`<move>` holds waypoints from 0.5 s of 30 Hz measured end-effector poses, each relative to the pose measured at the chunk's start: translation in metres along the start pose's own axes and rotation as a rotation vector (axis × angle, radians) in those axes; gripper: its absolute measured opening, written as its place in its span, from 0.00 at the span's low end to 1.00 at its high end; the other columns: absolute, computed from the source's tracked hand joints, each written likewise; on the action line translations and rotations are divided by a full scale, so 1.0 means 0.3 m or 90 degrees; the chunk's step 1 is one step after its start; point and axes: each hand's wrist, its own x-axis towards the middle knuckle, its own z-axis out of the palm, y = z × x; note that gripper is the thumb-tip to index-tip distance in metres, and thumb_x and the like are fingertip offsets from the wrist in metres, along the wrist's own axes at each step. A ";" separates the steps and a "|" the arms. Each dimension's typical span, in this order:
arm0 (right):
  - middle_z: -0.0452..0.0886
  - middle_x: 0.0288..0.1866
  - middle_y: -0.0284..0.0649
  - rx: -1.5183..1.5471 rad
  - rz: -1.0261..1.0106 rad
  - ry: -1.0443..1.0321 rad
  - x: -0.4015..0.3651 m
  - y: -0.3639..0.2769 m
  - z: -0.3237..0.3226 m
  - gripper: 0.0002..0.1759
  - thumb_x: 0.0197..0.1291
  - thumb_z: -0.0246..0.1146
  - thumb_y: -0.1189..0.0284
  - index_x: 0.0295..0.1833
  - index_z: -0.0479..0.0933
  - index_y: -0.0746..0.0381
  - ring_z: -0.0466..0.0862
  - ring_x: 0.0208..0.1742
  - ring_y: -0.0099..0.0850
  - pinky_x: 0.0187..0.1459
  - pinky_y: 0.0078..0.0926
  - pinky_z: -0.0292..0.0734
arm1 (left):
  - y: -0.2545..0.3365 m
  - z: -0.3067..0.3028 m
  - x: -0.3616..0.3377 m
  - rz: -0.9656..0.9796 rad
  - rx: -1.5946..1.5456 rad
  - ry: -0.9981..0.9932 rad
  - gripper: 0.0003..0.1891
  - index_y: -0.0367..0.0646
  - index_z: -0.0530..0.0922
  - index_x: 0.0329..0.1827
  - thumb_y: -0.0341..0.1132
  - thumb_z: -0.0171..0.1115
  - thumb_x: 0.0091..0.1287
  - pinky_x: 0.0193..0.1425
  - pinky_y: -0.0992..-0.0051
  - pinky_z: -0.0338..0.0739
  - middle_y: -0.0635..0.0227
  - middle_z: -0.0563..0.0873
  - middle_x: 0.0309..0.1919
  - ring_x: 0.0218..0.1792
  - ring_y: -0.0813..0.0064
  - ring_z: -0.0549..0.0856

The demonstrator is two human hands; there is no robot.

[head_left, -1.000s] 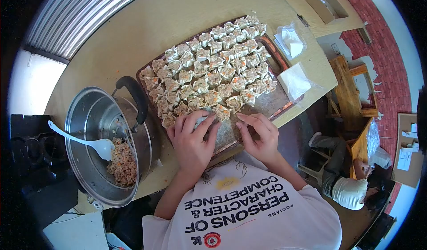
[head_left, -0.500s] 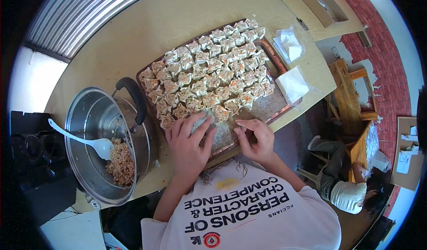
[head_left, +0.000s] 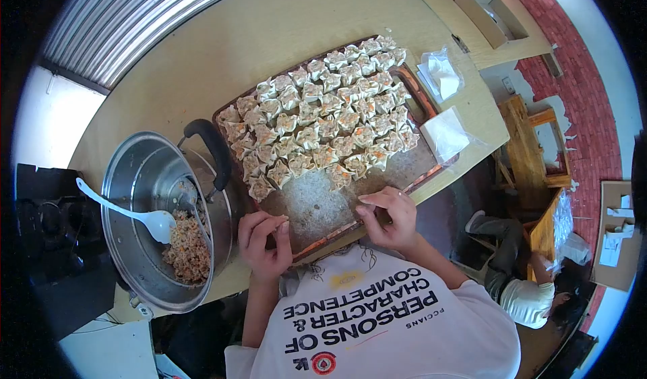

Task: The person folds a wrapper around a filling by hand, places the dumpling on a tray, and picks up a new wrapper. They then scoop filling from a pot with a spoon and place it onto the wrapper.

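Observation:
A dark-rimmed metal tray (head_left: 397,170) holds rows of open-topped dumplings (head_left: 327,129) with pale wrappers and orange-flecked filling. By the tray's near left corner is my left hand (head_left: 266,244), its thumb and index finger pinched together; anything between the tips is too small to make out. My right hand (head_left: 391,218) hovers at the near edge, thumb and index finger slightly apart with nothing visible between them. Bare metal shows between the two hands. Left of the tray, a steel pot (head_left: 125,244) contains minced filling (head_left: 189,251) and a white ladle (head_left: 155,224).
The pot's black handle (head_left: 209,146) rises beside the tray. Clear plastic with white sheets (head_left: 445,136) overlaps the tray's right corner, and another packet (head_left: 441,75) lies beyond. A cardboard box (head_left: 495,18) sits far right. Another person (head_left: 529,298) is at the lower right.
My left hand has left the front dumplings, moving down toward the tray's near left corner, its fingers now curled into a pinch. My right hand has shifted slightly down. The dumplings appear slightly shifted in view.

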 end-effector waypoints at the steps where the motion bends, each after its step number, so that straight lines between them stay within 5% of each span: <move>1: 0.85 0.31 0.37 0.012 0.003 0.013 0.008 -0.006 -0.011 0.14 0.54 0.77 0.78 0.45 0.83 0.60 0.82 0.26 0.33 0.30 0.29 0.74 | -0.004 -0.001 0.000 0.023 -0.003 0.000 0.08 0.39 0.85 0.43 0.22 0.71 0.62 0.40 0.69 0.75 0.61 0.83 0.39 0.36 0.66 0.80; 8: 0.82 0.29 0.36 -0.069 -0.026 -0.096 0.034 0.054 -0.066 0.14 0.52 0.80 0.74 0.40 0.81 0.59 0.83 0.28 0.35 0.30 0.31 0.75 | 0.009 -0.007 -0.008 -0.044 -0.016 -0.006 0.06 0.38 0.83 0.43 0.22 0.68 0.65 0.40 0.71 0.79 0.60 0.86 0.37 0.37 0.66 0.83; 15: 0.83 0.28 0.36 -0.065 -0.101 -0.018 0.038 0.013 -0.020 0.11 0.53 0.78 0.75 0.29 0.80 0.59 0.82 0.26 0.33 0.29 0.28 0.74 | -0.001 -0.015 0.013 0.010 -0.053 -0.039 0.07 0.43 0.86 0.40 0.25 0.73 0.60 0.38 0.67 0.72 0.67 0.84 0.32 0.30 0.66 0.80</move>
